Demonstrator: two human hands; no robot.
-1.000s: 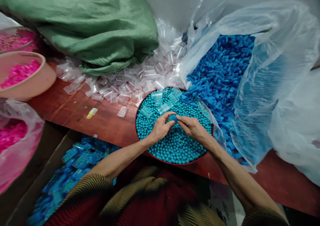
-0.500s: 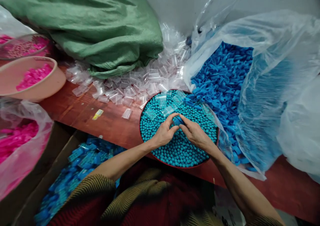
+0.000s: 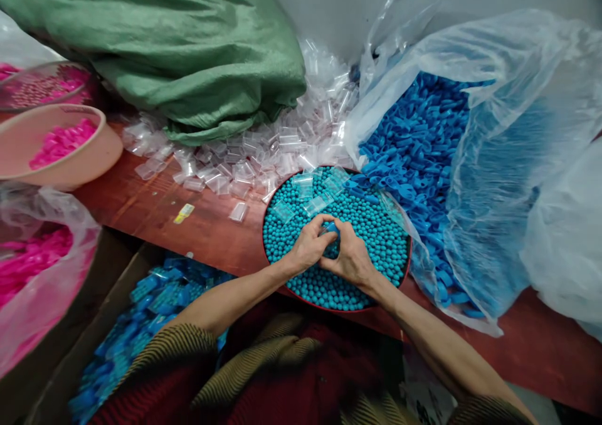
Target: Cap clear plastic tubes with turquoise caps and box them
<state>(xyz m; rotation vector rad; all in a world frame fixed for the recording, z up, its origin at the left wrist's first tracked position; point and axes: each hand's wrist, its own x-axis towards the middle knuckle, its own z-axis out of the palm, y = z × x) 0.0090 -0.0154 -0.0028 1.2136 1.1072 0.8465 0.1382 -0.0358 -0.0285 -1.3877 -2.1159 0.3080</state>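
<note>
Over a round red-rimmed tray (image 3: 264, 237) full of teal beads (image 3: 329, 287), both hands meet around a small blue piece (image 3: 331, 228). My left hand (image 3: 310, 244) grips it from the left with fingers curled. My right hand (image 3: 352, 256) closes on it from the right, its thumb below. Fingers hide much of the piece. Several clear plastic pieces (image 3: 316, 204) lie on the beads behind the hands. Blue clip-like parts (image 3: 418, 143) spill from a clear bag (image 3: 512, 55) onto the tray's back right edge.
Clear plastic pieces (image 3: 244, 171) are heaped beneath a green sack (image 3: 188, 55). Pink parts fill a peach bowl (image 3: 94, 152) and a bag (image 3: 70, 212) at left. Below the red table (image 3: 207, 237), a cardboard box (image 3: 89, 325) holds filled blue pieces (image 3: 160, 299).
My right hand has turned and drawn in closer to my left hand, its thumb now lower. The blue piece has shifted slightly left between the fingers.
</note>
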